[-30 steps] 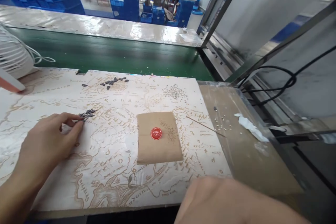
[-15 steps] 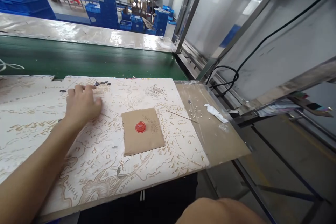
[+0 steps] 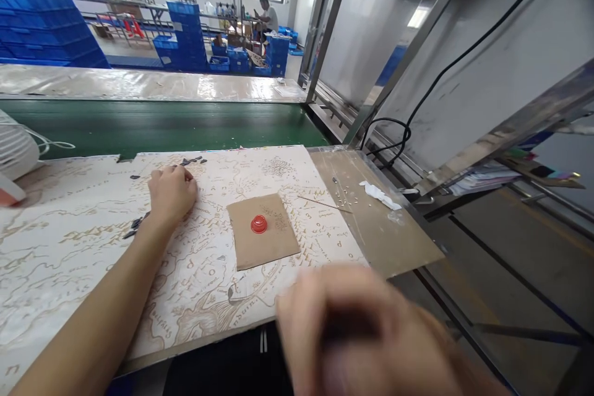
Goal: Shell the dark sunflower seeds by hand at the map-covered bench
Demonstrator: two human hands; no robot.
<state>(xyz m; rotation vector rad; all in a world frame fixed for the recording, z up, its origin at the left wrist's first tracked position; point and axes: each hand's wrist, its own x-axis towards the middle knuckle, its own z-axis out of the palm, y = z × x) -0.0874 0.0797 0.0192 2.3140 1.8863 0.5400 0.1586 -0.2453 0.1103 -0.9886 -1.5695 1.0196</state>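
Note:
My left hand [image 3: 172,193] lies knuckles up on a map-printed board [image 3: 93,241], fingers curled over small dark pieces [image 3: 193,161] near the board's far edge. What the fingers hold, if anything, is hidden. More dark pieces [image 3: 133,226] lie beside my forearm. A brown paper square [image 3: 262,237] with a red round seal [image 3: 258,224] lies right of that hand. My right hand [image 3: 362,334] is close to the camera at the bottom, smeared by motion, with something dark in front of the fingers.
A green conveyor belt [image 3: 176,124] runs behind the board. A thin stick [image 3: 325,204], tiny light bits and a white scrap [image 3: 379,195] lie at the right end. A white fan [image 3: 16,151] stands at left. Black cables hang on the metal frame right. A person sits far back among blue crates.
My left hand shifted slightly right along the far dark pieces. My right hand rose into view at the bottom, blurred. The camera tilted up a little.

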